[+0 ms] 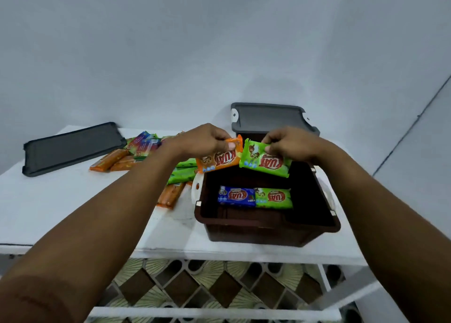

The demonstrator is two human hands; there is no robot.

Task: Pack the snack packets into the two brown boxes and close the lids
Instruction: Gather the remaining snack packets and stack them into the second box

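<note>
Box (268, 232), brown, lid off, sits on the white table (73, 213). Above its far rim I see the left hand (207, 139) pinching an orange KUAT packet (219, 160) and the right hand (288, 143) pinching a green KUAT packet (266, 162), pkts nearly touching. Inside: a blue packet (236, 196) w/ a second green packet (274, 197) at its 3 o'clock. Loose packets (146, 151) lie at the box's 10 o'clock, w/ a dark lid (70, 148) beyond.

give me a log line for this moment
left grip: pinches orange packet | right grip: pinches green packet | brown box: open, blue packet and second green packet inside
</note>
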